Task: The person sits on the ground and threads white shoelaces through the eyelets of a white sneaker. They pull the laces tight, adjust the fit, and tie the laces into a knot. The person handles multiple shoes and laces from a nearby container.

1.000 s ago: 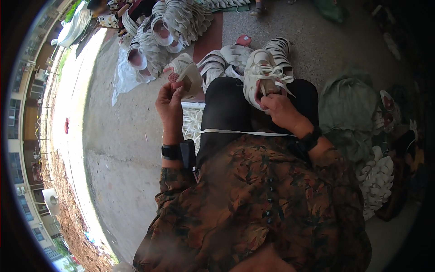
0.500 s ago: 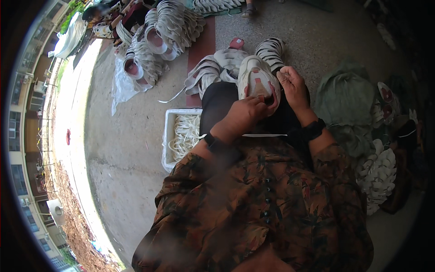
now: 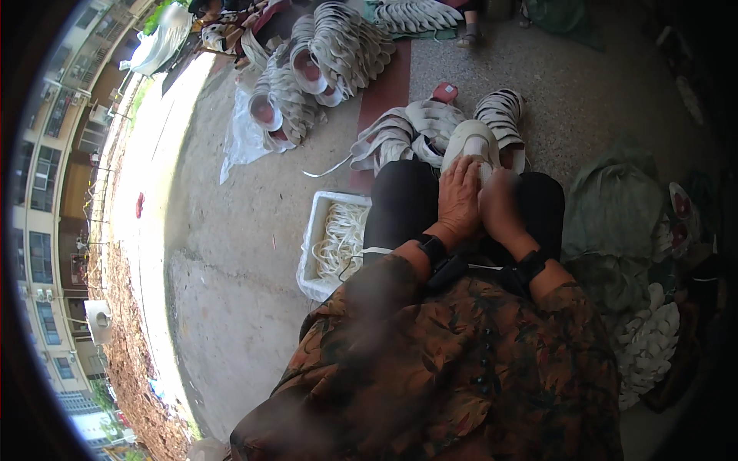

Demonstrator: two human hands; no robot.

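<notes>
A cream-white shoe upper rests between my knees, its rounded toe pointing away from me. My left hand grips its left side, with the fingers laid over the top. Close beside it, my right hand is at the right part of the upper, near its opening. Motion blur smears the right fingers, so I cannot make out what they hold. Both hands cover most of the opening and the tongue.
A white foam box of white laces stands left of my knee. Stacked shoe uppers lie just beyond my knees, with larger stacks at far left. Green sacks slump on the right, near a pile of white pieces.
My left hand has moved from the upper's opening to its left side. My right hand has come in from the right onto the upper. The whole view has shifted.
</notes>
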